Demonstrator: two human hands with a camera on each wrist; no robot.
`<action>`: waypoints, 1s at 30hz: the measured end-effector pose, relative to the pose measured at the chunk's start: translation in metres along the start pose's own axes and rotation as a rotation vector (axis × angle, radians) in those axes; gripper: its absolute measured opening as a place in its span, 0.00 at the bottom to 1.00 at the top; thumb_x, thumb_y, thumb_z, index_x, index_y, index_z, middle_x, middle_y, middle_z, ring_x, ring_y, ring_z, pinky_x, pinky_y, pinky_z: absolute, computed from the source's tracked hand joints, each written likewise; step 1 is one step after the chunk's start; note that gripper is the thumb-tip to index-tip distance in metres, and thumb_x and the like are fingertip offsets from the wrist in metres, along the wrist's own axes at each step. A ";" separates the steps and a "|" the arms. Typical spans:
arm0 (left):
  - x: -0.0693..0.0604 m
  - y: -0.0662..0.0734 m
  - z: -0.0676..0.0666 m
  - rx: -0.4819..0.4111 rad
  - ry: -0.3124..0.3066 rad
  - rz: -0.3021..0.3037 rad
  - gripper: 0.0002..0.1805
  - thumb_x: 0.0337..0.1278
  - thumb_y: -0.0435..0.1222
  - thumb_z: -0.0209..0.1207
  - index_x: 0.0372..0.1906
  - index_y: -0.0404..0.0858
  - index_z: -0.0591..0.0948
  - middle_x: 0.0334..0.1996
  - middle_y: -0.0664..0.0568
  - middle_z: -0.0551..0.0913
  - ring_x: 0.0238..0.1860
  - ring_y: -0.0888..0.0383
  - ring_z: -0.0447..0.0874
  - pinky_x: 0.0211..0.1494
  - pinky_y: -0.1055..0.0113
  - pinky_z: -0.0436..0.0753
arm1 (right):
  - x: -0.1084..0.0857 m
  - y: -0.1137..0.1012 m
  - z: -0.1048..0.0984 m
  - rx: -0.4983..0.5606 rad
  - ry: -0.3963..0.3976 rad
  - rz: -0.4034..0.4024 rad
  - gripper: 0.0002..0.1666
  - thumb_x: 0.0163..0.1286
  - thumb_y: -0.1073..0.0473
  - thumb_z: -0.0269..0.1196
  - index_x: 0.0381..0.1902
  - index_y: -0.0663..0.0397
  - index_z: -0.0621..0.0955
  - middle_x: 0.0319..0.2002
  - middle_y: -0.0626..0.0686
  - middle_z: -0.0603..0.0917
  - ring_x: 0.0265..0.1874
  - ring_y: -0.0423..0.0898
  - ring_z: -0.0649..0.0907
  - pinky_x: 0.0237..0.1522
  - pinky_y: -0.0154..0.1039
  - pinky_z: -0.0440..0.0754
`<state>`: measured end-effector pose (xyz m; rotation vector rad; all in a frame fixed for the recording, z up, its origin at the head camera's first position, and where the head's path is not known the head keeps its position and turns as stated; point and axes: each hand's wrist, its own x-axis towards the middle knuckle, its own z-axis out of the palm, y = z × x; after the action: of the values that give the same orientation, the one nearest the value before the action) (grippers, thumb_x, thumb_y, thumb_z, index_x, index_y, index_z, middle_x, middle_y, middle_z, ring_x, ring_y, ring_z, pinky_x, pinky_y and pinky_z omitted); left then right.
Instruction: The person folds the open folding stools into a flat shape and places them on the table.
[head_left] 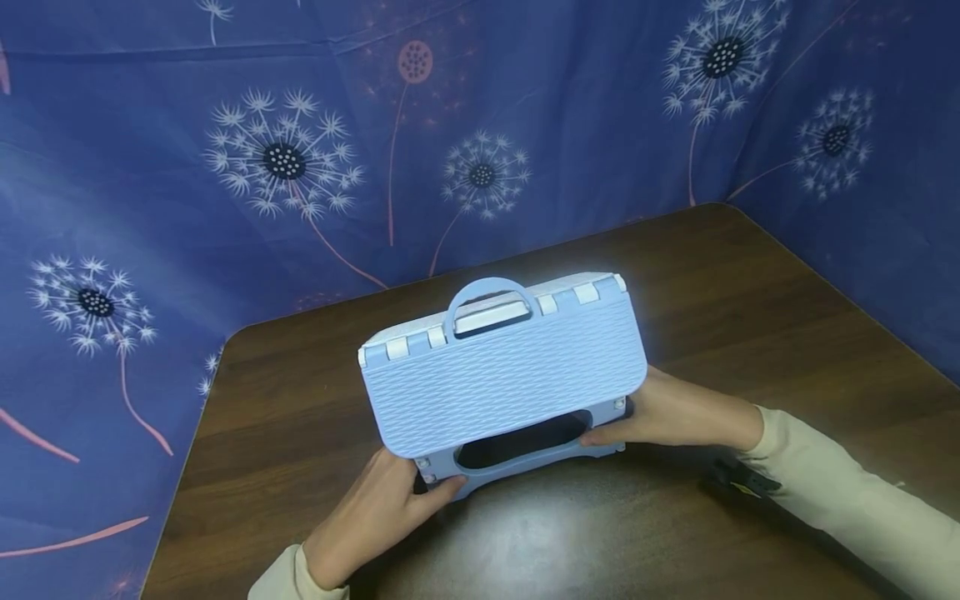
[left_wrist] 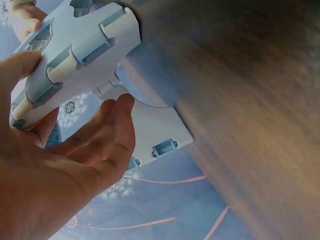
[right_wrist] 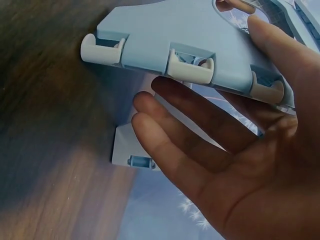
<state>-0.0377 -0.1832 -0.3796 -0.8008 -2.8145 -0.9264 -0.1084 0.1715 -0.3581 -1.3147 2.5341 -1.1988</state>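
Note:
A light blue and white plastic folding step stool [head_left: 510, 383] stands on the table in the head view. Its textured top hangs folded down toward me in two halves, with a loop handle [head_left: 491, 287] at the upper edge. My left hand [head_left: 371, 508] holds the stool's left side, thumb on the front leg panel [left_wrist: 60, 60] and fingers behind. On the right side my right hand [head_left: 667, 412] holds it likewise, its thumb at the oval cutout. In the right wrist view the other fingers [right_wrist: 175, 145] stretch loosely behind the hinged panel edge [right_wrist: 192, 70].
The dark brown wooden table [head_left: 750, 333] has rounded far corners. A blue cloth with dandelion prints [head_left: 562, 125] hangs behind it and along its sides. Beneath the right sleeve [head_left: 862, 492] is a small black object [head_left: 738, 477], possibly a strap.

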 end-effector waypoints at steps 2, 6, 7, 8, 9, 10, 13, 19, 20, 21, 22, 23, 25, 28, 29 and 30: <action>0.000 0.000 0.000 -0.008 -0.001 -0.002 0.37 0.52 0.43 0.73 0.64 0.56 0.65 0.47 0.70 0.76 0.40 0.69 0.75 0.42 0.68 0.79 | 0.000 0.000 0.000 0.002 0.003 0.005 0.73 0.44 0.58 0.83 0.78 0.39 0.48 0.73 0.45 0.58 0.66 0.42 0.65 0.65 0.46 0.65; 0.000 -0.002 0.002 -0.033 0.012 0.004 0.37 0.51 0.42 0.74 0.64 0.55 0.66 0.49 0.69 0.76 0.43 0.69 0.76 0.44 0.67 0.80 | 0.001 0.001 0.001 0.017 0.015 0.008 0.72 0.44 0.58 0.84 0.78 0.39 0.49 0.73 0.45 0.59 0.66 0.42 0.65 0.66 0.42 0.64; 0.001 -0.003 0.002 -0.044 0.014 0.007 0.36 0.52 0.42 0.74 0.63 0.55 0.66 0.49 0.69 0.76 0.43 0.69 0.77 0.45 0.67 0.80 | 0.001 0.002 0.001 0.019 0.020 0.009 0.73 0.44 0.57 0.84 0.77 0.39 0.49 0.73 0.45 0.59 0.65 0.42 0.66 0.66 0.40 0.63; 0.001 -0.004 0.003 -0.060 0.014 0.009 0.36 0.52 0.41 0.74 0.62 0.55 0.67 0.49 0.69 0.77 0.44 0.68 0.77 0.46 0.66 0.80 | 0.002 0.002 0.002 0.026 0.025 0.007 0.72 0.44 0.58 0.84 0.77 0.39 0.49 0.72 0.45 0.59 0.65 0.42 0.66 0.66 0.37 0.63; 0.002 -0.005 0.004 -0.075 0.015 0.012 0.35 0.52 0.41 0.74 0.62 0.55 0.67 0.50 0.69 0.77 0.46 0.68 0.77 0.48 0.65 0.80 | 0.002 0.003 0.003 0.035 0.027 0.006 0.72 0.44 0.58 0.83 0.77 0.39 0.50 0.72 0.45 0.59 0.65 0.42 0.67 0.66 0.35 0.62; 0.002 -0.005 0.005 -0.090 0.014 0.017 0.34 0.52 0.40 0.74 0.61 0.55 0.68 0.50 0.68 0.77 0.47 0.68 0.77 0.49 0.64 0.81 | 0.002 0.004 0.003 0.043 0.028 0.005 0.72 0.44 0.59 0.83 0.77 0.39 0.49 0.73 0.45 0.59 0.65 0.42 0.67 0.66 0.34 0.62; 0.003 -0.006 0.006 -0.126 0.002 0.019 0.38 0.53 0.38 0.74 0.66 0.55 0.65 0.55 0.67 0.74 0.53 0.66 0.76 0.54 0.61 0.80 | 0.002 0.005 0.005 0.066 0.021 0.002 0.72 0.45 0.61 0.83 0.78 0.40 0.49 0.73 0.45 0.58 0.65 0.42 0.67 0.66 0.33 0.62; 0.003 -0.007 0.006 -0.121 -0.008 0.022 0.45 0.53 0.38 0.73 0.71 0.57 0.60 0.64 0.65 0.70 0.62 0.63 0.72 0.59 0.54 0.78 | -0.001 0.008 0.006 0.067 0.009 -0.002 0.72 0.46 0.60 0.83 0.78 0.40 0.48 0.73 0.46 0.58 0.63 0.42 0.67 0.65 0.37 0.64; 0.003 -0.007 0.006 -0.125 -0.010 0.026 0.45 0.53 0.38 0.73 0.71 0.57 0.60 0.64 0.65 0.70 0.62 0.62 0.72 0.59 0.54 0.78 | -0.001 0.008 0.005 0.060 0.009 -0.004 0.71 0.46 0.60 0.82 0.78 0.41 0.49 0.73 0.46 0.59 0.62 0.42 0.68 0.64 0.37 0.64; 0.004 -0.007 0.006 -0.131 -0.011 0.029 0.45 0.53 0.38 0.73 0.71 0.57 0.60 0.64 0.65 0.70 0.62 0.62 0.72 0.59 0.54 0.78 | -0.002 0.008 0.004 0.057 0.008 -0.002 0.71 0.46 0.60 0.82 0.78 0.41 0.49 0.72 0.46 0.60 0.61 0.42 0.68 0.64 0.37 0.64; 0.004 -0.007 0.006 -0.135 -0.013 0.032 0.45 0.53 0.37 0.73 0.71 0.57 0.60 0.64 0.65 0.70 0.62 0.62 0.72 0.59 0.55 0.78 | -0.002 0.008 0.003 0.052 0.009 -0.002 0.70 0.46 0.61 0.82 0.78 0.42 0.50 0.71 0.46 0.61 0.61 0.43 0.69 0.64 0.37 0.65; 0.004 -0.007 0.005 -0.140 -0.014 0.037 0.44 0.53 0.37 0.73 0.71 0.57 0.61 0.64 0.65 0.70 0.62 0.62 0.72 0.59 0.55 0.78 | -0.003 0.008 0.001 0.048 0.011 -0.002 0.69 0.47 0.61 0.82 0.78 0.42 0.51 0.70 0.47 0.63 0.59 0.43 0.70 0.62 0.37 0.67; 0.004 -0.006 0.005 -0.147 -0.013 0.047 0.44 0.53 0.36 0.73 0.70 0.56 0.62 0.64 0.64 0.71 0.61 0.62 0.73 0.58 0.56 0.78 | -0.003 0.007 -0.001 0.042 0.013 -0.001 0.66 0.47 0.63 0.81 0.77 0.42 0.54 0.68 0.47 0.67 0.58 0.42 0.72 0.61 0.37 0.69; 0.004 -0.006 0.004 -0.147 -0.008 0.052 0.45 0.52 0.36 0.74 0.71 0.55 0.61 0.64 0.63 0.70 0.62 0.61 0.72 0.58 0.56 0.77 | -0.003 0.006 -0.004 0.047 0.008 -0.005 0.64 0.48 0.66 0.80 0.76 0.43 0.56 0.67 0.47 0.69 0.57 0.42 0.73 0.59 0.36 0.72; 0.004 -0.006 0.004 -0.147 -0.006 0.052 0.45 0.52 0.36 0.74 0.71 0.55 0.62 0.64 0.63 0.70 0.62 0.61 0.72 0.58 0.56 0.77 | -0.003 0.005 -0.004 0.050 0.004 -0.010 0.63 0.49 0.66 0.80 0.76 0.43 0.57 0.67 0.47 0.70 0.56 0.42 0.74 0.58 0.36 0.73; 0.004 -0.007 0.004 -0.146 -0.005 0.050 0.45 0.51 0.36 0.74 0.71 0.55 0.61 0.64 0.63 0.70 0.62 0.61 0.71 0.59 0.56 0.77 | -0.002 0.005 -0.005 0.051 -0.001 -0.015 0.62 0.49 0.66 0.80 0.76 0.43 0.58 0.67 0.47 0.70 0.56 0.42 0.74 0.58 0.35 0.72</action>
<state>-0.0440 -0.1833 -0.3857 -0.8868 -2.7426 -1.1344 -0.1119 0.1776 -0.3586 -1.3246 2.4806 -1.2562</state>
